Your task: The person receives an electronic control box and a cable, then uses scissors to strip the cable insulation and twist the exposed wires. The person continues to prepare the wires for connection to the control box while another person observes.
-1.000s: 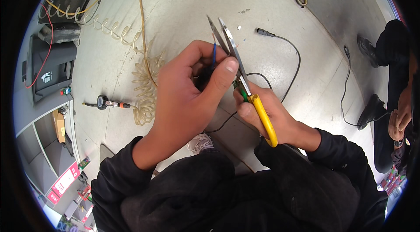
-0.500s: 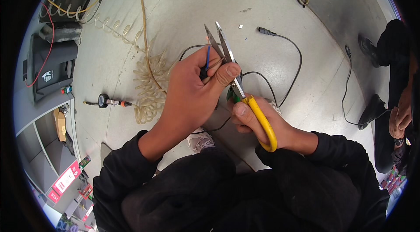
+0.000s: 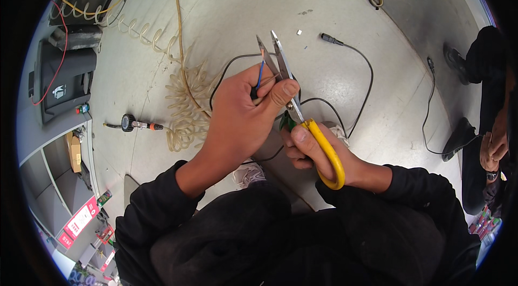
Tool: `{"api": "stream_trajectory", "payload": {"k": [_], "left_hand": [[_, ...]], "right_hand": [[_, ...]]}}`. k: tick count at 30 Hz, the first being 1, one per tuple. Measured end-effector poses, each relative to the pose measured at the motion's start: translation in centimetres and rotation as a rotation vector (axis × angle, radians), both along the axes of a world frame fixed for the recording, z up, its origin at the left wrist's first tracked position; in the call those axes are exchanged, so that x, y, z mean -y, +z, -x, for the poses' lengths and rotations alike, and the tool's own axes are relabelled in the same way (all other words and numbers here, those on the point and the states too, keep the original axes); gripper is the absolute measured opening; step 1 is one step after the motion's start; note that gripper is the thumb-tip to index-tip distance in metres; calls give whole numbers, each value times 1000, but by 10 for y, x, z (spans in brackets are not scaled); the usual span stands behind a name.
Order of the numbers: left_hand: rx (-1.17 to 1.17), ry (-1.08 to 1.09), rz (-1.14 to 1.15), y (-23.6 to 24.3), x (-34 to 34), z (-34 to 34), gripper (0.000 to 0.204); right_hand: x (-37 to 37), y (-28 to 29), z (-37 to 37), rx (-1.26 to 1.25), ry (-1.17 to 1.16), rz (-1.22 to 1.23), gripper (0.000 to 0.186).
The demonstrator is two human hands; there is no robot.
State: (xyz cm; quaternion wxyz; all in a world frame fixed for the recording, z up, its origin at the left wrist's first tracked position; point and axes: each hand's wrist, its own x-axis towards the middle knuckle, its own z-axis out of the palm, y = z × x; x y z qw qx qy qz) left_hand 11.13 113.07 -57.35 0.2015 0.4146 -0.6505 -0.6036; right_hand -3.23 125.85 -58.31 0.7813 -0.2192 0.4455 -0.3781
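My left hand (image 3: 234, 119) is closed on a dark cable (image 3: 254, 92) whose end splits into a blue wire (image 3: 260, 73), with a pale reddish tip, and a thinner brownish wire (image 3: 273, 77). My right hand (image 3: 340, 159) grips metal scissors (image 3: 287, 73) with a yellow handle (image 3: 327, 151) and a green one (image 3: 287, 121). The slightly parted blades point away from me; the brownish wire lies at them, beside my left thumb. Whether it is between the blades or only across them, I cannot tell.
A coiled clear hose (image 3: 178, 97) with a gauge (image 3: 128, 122) lies left, near shelving (image 3: 48, 178) and dark bins (image 3: 65, 84). Loose black cables (image 3: 369, 86) and a tape roll (image 3: 376, 0) lie on the pale floor (image 3: 388, 43). Another person's hands (image 3: 492, 151) and shoe (image 3: 456, 135) are at right.
Both hands and the scissors have shifted down a little, my left hand also rightward. More of the black cable loop shows above my left hand, and the brownish wire shows at the blades.
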Motion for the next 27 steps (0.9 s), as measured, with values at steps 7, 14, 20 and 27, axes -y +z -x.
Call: {"api": "stream_trajectory", "payload": {"k": [7, 14, 20, 27], "left_hand": [[22, 26, -33, 2, -2, 2, 55], [-27, 138, -53, -8, -3, -3, 66], [-69, 171, -122, -1, -1, -2, 66], [-111, 149, -226, 6, 1, -3, 58]], "right_hand": [[-2, -1, -1, 1, -3, -4, 51], [4, -3, 0, 98, -176, -98, 49], [13, -3, 9, -85, -278, -93, 58], [10, -68, 55, -427, -388, -172, 50]]}}
